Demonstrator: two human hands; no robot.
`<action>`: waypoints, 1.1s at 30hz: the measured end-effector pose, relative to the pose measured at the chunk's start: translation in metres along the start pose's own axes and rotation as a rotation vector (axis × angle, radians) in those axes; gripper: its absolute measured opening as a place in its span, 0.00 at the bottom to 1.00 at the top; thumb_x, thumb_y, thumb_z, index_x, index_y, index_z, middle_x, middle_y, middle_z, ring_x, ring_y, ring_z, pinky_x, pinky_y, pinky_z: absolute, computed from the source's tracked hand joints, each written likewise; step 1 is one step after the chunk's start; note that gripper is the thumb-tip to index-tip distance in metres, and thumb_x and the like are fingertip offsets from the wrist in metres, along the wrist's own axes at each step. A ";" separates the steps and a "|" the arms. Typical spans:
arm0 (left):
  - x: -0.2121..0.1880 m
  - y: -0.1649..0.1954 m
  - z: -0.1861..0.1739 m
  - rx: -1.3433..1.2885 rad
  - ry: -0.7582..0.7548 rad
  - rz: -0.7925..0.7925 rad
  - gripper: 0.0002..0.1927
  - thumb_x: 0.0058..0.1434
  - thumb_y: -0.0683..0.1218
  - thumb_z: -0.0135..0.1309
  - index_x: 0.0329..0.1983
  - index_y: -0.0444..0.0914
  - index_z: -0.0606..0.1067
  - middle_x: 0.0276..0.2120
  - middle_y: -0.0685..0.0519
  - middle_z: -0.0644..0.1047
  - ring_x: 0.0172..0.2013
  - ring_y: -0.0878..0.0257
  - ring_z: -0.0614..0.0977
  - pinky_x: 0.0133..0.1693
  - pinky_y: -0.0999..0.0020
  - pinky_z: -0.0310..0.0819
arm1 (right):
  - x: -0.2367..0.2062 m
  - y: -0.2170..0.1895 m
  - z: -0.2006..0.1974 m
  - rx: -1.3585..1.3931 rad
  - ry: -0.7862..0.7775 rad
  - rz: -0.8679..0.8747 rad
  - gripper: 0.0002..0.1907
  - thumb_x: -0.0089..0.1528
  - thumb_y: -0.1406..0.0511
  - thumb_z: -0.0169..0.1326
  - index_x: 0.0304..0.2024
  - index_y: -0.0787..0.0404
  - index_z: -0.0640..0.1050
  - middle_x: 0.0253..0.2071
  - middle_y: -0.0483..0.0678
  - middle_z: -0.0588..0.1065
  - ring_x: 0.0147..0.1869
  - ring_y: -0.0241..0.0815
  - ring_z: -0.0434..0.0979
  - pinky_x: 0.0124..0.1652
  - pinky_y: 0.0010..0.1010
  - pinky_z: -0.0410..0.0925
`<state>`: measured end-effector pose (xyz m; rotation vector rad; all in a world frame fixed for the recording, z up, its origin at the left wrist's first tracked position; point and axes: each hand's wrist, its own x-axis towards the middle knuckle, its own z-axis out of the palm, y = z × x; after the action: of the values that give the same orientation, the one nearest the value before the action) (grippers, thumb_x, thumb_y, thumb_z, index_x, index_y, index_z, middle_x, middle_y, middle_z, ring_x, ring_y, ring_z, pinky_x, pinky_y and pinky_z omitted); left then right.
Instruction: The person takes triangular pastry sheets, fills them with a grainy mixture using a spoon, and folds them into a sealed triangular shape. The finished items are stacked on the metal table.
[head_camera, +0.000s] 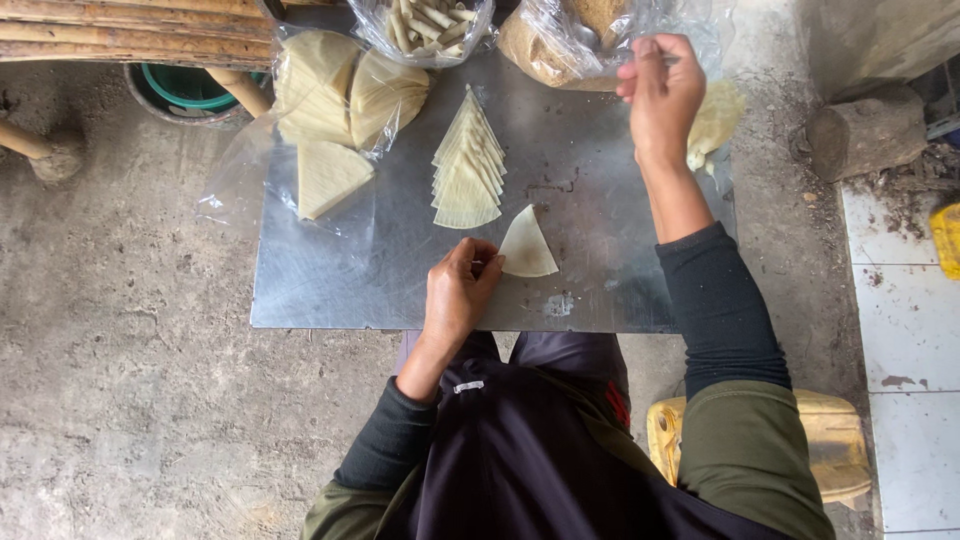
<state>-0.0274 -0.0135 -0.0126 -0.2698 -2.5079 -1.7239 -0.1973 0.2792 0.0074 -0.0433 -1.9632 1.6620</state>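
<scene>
A single pale wedge-shaped wrapper sheet (527, 246) lies on the grey metal board (400, 270), near its front edge. My left hand (458, 292) rests on the board and pinches the sheet's left edge. My right hand (659, 92) is raised at the board's far right, fingers closed on a thin utensil over a clear bag of brown crumbly filling (545, 50). A fanned stack of the same wedge sheets (467, 165) lies in the middle of the board.
Stacks of wedge sheets in clear plastic (340, 110) sit at the far left. A bag of rolled pale sticks (425, 25) is at the top. Also here: a bamboo bench (130, 30), a green tub (185, 88), a log (865, 130), a yellow stool (835, 440).
</scene>
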 end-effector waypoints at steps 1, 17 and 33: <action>0.000 0.000 0.000 0.000 0.002 -0.004 0.07 0.61 0.41 0.62 0.39 0.34 0.76 0.34 0.47 0.82 0.32 0.61 0.87 0.34 0.68 0.82 | 0.001 -0.001 -0.004 0.035 0.013 -0.019 0.07 0.74 0.67 0.50 0.45 0.65 0.77 0.32 0.48 0.79 0.29 0.33 0.77 0.30 0.25 0.72; 0.000 0.002 0.000 0.005 -0.002 -0.005 0.07 0.61 0.41 0.62 0.38 0.34 0.76 0.34 0.48 0.82 0.32 0.61 0.87 0.33 0.69 0.82 | -0.003 -0.018 -0.027 0.012 0.044 -0.185 0.08 0.76 0.65 0.51 0.49 0.65 0.77 0.34 0.50 0.79 0.32 0.36 0.79 0.33 0.26 0.75; 0.000 0.001 0.001 -0.033 -0.007 -0.023 0.07 0.62 0.41 0.61 0.39 0.34 0.76 0.35 0.49 0.82 0.33 0.62 0.87 0.34 0.69 0.83 | 0.000 -0.004 -0.025 0.082 0.026 -0.166 0.05 0.77 0.70 0.50 0.49 0.66 0.76 0.39 0.49 0.78 0.38 0.36 0.79 0.38 0.27 0.74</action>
<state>-0.0269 -0.0123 -0.0118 -0.2510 -2.4990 -1.7779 -0.1852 0.3008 0.0134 0.1257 -1.8252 1.6231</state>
